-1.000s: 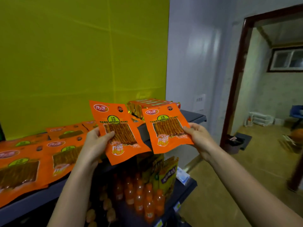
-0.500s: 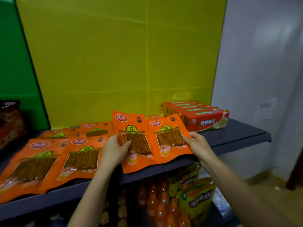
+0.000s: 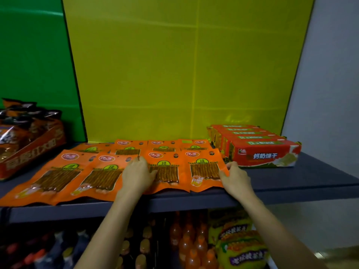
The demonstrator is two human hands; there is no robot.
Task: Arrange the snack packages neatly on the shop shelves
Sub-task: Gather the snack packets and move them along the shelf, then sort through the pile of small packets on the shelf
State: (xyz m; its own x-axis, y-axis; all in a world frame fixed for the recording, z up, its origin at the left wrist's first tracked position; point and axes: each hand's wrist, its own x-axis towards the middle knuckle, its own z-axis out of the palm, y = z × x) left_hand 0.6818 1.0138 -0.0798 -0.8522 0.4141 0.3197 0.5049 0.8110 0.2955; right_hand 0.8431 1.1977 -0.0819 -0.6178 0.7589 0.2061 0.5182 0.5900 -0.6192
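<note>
Flat orange snack packages lie in two rows on the dark shelf (image 3: pixel 310 183). My left hand (image 3: pixel 136 175) holds the left edge of one orange package (image 3: pixel 167 171), thumb on its face, fingers stretched along its side over the neighbouring package (image 3: pixel 101 177). My right hand (image 3: pixel 236 180) pinches the right edge of another orange package (image 3: pixel 204 169), thumb on top. Both held packages lie flat side by side at the right end of the front row, their lower edges near the shelf's front lip.
Red biscuit packs (image 3: pixel 260 150) stand in a row right of the orange packages, close to my right hand. A red display box of dark snack bags (image 3: pixel 29 144) sits at far left. Orange drink bottles (image 3: pixel 190 241) and yellow-green bags (image 3: pixel 239 247) fill the shelf below.
Both hands have carried the two orange packages forward and down from mid-air onto the shelf, where they now lie flat in the front row. The view has swung left toward the shelf.
</note>
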